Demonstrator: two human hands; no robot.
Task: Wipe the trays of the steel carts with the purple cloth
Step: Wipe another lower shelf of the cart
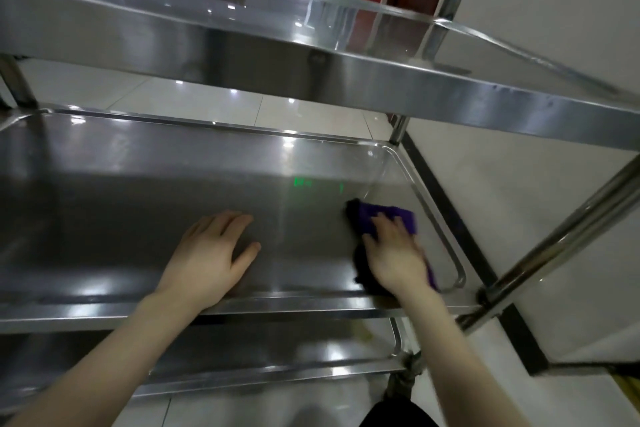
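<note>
Head view, purple cloth point(367, 224) beneath right grip point(394, 255), tray's point(138, 201) right end

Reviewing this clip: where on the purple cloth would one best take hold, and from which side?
Probably its far edge, pinched from above. The purple cloth lies flat on the middle tray under the right hand. Only that edge shows past the fingers, and the tray's wall crowds its right side.
</note>
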